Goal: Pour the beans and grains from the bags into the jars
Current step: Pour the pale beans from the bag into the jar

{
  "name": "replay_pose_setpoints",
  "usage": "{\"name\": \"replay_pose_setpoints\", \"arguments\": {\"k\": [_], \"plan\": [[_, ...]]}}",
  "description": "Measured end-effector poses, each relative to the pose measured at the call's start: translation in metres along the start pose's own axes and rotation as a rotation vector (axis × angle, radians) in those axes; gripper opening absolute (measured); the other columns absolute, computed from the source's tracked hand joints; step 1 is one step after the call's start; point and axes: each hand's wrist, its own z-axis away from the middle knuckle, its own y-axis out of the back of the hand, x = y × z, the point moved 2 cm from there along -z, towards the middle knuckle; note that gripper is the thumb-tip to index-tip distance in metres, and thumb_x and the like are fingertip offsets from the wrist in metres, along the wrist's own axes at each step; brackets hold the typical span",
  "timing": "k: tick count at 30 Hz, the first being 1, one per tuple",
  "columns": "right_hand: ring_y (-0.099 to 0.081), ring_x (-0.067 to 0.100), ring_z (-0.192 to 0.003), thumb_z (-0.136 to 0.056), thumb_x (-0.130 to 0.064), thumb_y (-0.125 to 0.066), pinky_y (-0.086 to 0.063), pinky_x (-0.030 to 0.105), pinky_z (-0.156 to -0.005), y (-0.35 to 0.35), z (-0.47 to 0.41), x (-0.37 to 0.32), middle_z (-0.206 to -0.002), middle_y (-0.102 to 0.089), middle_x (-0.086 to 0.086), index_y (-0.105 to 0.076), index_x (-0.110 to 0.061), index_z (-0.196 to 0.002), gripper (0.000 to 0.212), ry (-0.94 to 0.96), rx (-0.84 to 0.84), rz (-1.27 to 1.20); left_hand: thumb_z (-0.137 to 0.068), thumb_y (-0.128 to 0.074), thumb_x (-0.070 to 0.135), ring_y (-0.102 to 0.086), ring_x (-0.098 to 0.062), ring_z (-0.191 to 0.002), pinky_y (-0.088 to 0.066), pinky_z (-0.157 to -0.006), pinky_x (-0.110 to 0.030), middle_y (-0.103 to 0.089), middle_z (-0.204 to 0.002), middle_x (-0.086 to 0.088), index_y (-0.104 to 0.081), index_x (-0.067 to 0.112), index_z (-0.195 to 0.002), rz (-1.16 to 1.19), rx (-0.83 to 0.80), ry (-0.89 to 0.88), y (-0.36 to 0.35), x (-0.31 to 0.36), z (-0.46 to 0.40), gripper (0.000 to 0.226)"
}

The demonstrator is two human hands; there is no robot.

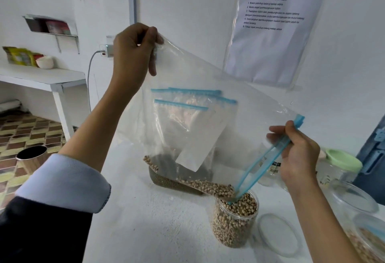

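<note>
Head view: we hold a large clear zip bag [208,87] tilted over the white, slightly gritty table [145,231]. Our left hand [133,54] pinches the bag's upper closed corner, thumb and fingers curled on the thin crinkled film. Our right hand [298,154] grips the blue zip strip [262,162] at the bag's mouth, fingers curled round it. The mouth's low corner dips into an open clear cylindrical jar [234,221], which stands on the table nearly full of small round pale beans [241,204] with dark eyes. A thin line of the same beans [208,185] lies along the bag's bottom fold, touching the jar's rim. Just right of the jar lies a round transparent lid [277,233], flat on the table. Seen through the film, further blue-zipped bags [187,116] stand behind, one holding small greenish grains [166,181]. Right of our hand stands a clear jar with a pale green lid [343,158]. A printed sheet in a plastic sleeve [270,27] hangs on the wall.
</note>
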Motion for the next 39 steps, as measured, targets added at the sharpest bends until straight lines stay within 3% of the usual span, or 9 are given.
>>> {"name": "replay_pose_setpoints", "arguments": {"k": [6, 13, 18, 24, 27, 30, 34, 37, 39], "plan": [[-0.063, 0.011, -0.057, -0.098, -0.020, -0.052, -0.056, 0.025, -0.072, -0.001, 0.002, 0.006, -0.064, -0.070, -0.003, -0.064, -0.010, -0.073, 0.029, 0.016, -0.001, 0.019, -0.099, -0.043, 0.013, -0.044, -0.010, -0.033, -0.032, -0.043, -0.015, -0.052, -0.043, 0.012, -0.056, 0.015, -0.074, -0.023, -0.059, -0.042, -0.004, 0.012, -0.004, 0.028], [-0.063, 0.014, -0.059, -0.098, -0.020, -0.053, -0.056, 0.036, -0.083, 0.007, -0.003, 0.006, -0.065, -0.070, -0.002, -0.064, -0.010, -0.074, 0.028, -0.004, 0.047, -0.012, -0.100, -0.041, 0.011, -0.049, -0.007, -0.038, -0.037, -0.045, -0.014, -0.054, -0.046, 0.013, -0.056, 0.016, -0.076, -0.048, -0.177, -0.060, -0.009, 0.022, -0.008, 0.029], [-0.063, 0.012, -0.056, -0.098, -0.018, -0.052, -0.057, 0.028, -0.073, 0.011, -0.006, 0.005, -0.062, -0.069, -0.002, -0.062, -0.008, -0.074, 0.028, -0.009, 0.041, -0.036, -0.100, -0.044, 0.012, -0.053, -0.006, -0.042, -0.041, -0.050, -0.016, -0.054, -0.063, -0.003, -0.058, 0.005, -0.090, -0.080, -0.270, -0.049, -0.013, 0.027, -0.008, 0.018], [-0.062, 0.010, -0.055, -0.098, -0.020, -0.052, -0.057, 0.025, -0.068, 0.016, -0.009, 0.004, -0.062, -0.069, -0.002, -0.062, -0.009, -0.076, 0.026, -0.018, 0.047, -0.055, -0.095, -0.053, 0.010, -0.059, -0.005, -0.056, -0.048, -0.059, -0.027, -0.060, -0.090, -0.008, -0.055, 0.022, -0.088, -0.091, -0.353, -0.095, -0.015, 0.029, -0.009, 0.014], [-0.062, 0.009, -0.055, -0.098, -0.019, -0.052, -0.055, 0.023, -0.067, 0.018, -0.009, 0.003, -0.061, -0.068, -0.003, -0.062, -0.008, -0.076, 0.027, -0.019, 0.081, -0.069, -0.092, -0.054, 0.008, -0.062, -0.016, -0.069, -0.054, -0.074, -0.040, -0.061, -0.098, -0.016, -0.056, 0.020, -0.096, -0.076, -0.415, -0.113, -0.015, 0.027, -0.008, 0.013], [-0.061, 0.010, -0.055, -0.098, -0.017, -0.051, -0.057, 0.024, -0.068, 0.018, -0.007, 0.002, -0.060, -0.068, -0.003, -0.061, -0.009, -0.074, 0.027, -0.046, 0.082, -0.103, -0.088, -0.059, 0.003, -0.059, -0.029, -0.085, -0.057, -0.083, -0.034, -0.056, -0.107, -0.021, -0.054, 0.026, -0.101, -0.086, -0.485, -0.131, -0.017, 0.027, -0.006, 0.027], [-0.062, 0.010, -0.054, -0.098, -0.017, -0.052, -0.056, 0.023, -0.067, 0.020, -0.006, 0.002, -0.059, -0.067, -0.003, -0.061, -0.009, -0.074, 0.027, -0.054, 0.086, -0.095, -0.089, -0.057, -0.001, -0.057, -0.021, -0.079, -0.054, -0.079, -0.035, -0.055, -0.105, -0.023, -0.055, 0.029, -0.102, -0.083, -0.523, -0.134, -0.014, 0.025, -0.005, 0.033], [-0.061, 0.010, -0.053, -0.098, -0.015, -0.051, -0.056, 0.022, -0.064, 0.019, -0.007, 0.003, -0.057, -0.067, -0.002, -0.060, -0.008, -0.073, 0.027, -0.065, 0.081, -0.095, -0.091, -0.053, 0.003, -0.058, -0.011, -0.074, -0.052, -0.078, -0.041, -0.055, -0.092, -0.012, -0.054, 0.026, -0.106, -0.102, -0.532, -0.120, -0.012, 0.025, -0.005, 0.027], [-0.061, 0.010, -0.053, -0.098, -0.015, -0.051, -0.055, 0.023, -0.065, 0.019, -0.007, 0.003, -0.058, -0.067, -0.003, -0.060, -0.009, -0.073, 0.027, -0.066, 0.088, -0.089, -0.090, -0.048, 0.005, -0.058, -0.011, -0.073, -0.049, -0.072, -0.036, -0.056, -0.089, -0.006, -0.054, 0.027, -0.106, -0.082, -0.544, -0.111, -0.012, 0.026, -0.005, 0.028]]}}
